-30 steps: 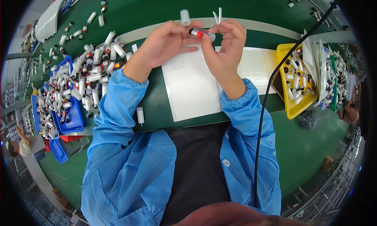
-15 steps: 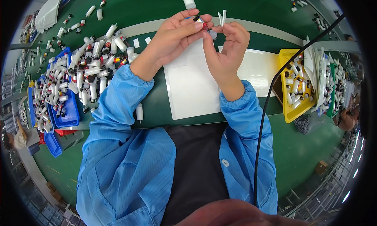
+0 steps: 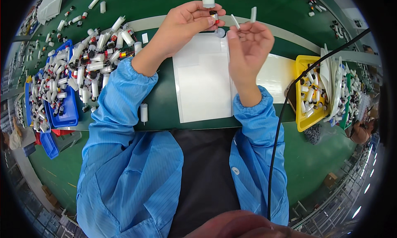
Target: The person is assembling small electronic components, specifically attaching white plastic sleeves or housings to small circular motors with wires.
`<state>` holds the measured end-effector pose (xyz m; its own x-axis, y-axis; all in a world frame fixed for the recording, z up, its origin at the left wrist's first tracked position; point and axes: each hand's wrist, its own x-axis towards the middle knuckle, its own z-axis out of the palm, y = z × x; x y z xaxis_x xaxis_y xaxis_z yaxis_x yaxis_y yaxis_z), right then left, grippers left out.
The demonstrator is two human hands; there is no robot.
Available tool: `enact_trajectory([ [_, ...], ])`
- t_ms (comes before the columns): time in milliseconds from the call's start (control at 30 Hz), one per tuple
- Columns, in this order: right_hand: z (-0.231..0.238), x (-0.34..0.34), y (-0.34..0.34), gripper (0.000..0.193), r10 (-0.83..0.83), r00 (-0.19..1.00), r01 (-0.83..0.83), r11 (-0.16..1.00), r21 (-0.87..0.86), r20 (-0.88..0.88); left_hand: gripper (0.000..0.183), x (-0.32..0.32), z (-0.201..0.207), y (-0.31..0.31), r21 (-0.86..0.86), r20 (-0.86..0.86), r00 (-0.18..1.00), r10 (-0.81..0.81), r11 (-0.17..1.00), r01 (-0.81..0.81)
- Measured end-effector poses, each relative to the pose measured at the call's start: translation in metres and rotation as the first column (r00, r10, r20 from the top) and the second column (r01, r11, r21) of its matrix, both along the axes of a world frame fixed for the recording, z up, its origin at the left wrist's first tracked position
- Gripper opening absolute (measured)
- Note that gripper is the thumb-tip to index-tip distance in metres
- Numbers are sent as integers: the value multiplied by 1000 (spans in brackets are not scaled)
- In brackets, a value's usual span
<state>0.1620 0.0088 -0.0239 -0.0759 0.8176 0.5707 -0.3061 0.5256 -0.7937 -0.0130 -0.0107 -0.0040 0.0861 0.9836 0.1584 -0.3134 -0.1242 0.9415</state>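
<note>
Factory workshop: heaped small parts [image 3: 96, 66], yellow bin [image 3: 308, 121], green workbench [image 3: 160, 98]

Green floor [image 3: 314, 167]; white strip lights [image 3: 357, 212]

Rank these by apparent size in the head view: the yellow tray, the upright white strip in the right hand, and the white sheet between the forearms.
1. White sheet
2. Yellow tray
3. Upright white strip, in the right hand

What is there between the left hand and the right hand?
In the head view, a small greyish disc shows between them, just below the red-and-black cylinder that the left hand pinches.
</note>
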Motion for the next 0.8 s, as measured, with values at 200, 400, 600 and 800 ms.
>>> enact_trajectory([
  [200, 24, 24, 12, 44, 326, 930, -364, 877, -313, -169, 35, 0, -1, -2, -16, -124, 992, -4, 1000, 2],
  [400, 31, 24, 11, 45, 428, 893, -441, 771, -459, -141, 36, 2, -8, -2, 41, -239, 971, -8, 999, 18],
  [600, 28, 18, 10, 43, 346, 937, -327, 835, -442, -41, 38, 5, -4, -5, 13, -225, 974, -31, 999, 34],
  [800, 21, 14, 10, 39, 194, 980, -166, 930, -328, 54, 40, 6, -4, -4, -25, -238, 970, -56, 998, 51],
])
